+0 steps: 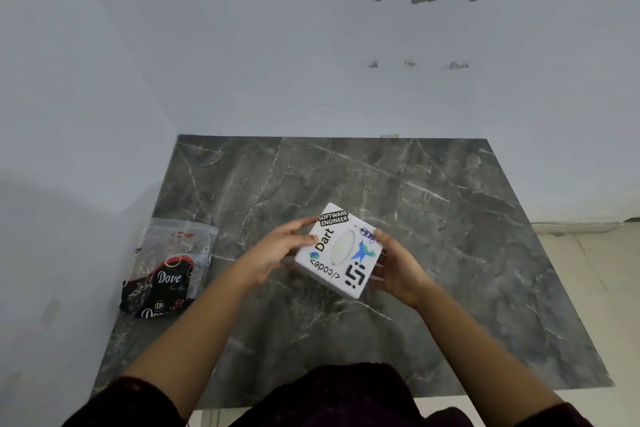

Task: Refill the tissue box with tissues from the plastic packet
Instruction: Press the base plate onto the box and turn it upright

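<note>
A white square tissue box [341, 250] covered in stickers, with an oval slot on top, is held tilted just above the middle of the dark marble table [433, 218]. My left hand [277, 250] grips its left side, thumb on the top face. My right hand [396, 263] holds its right side and underside. The plastic packet [166, 270], part clear and part black with "Dove" print, lies flat at the table's left edge, well apart from both hands. Whether tissues are inside the packet cannot be told.
The table stands in a corner, with a pale wall behind it and another wall to the left. Light floor tiles [588, 270] show past the table's right edge. My dark sleeves and clothing fill the bottom of the view.
</note>
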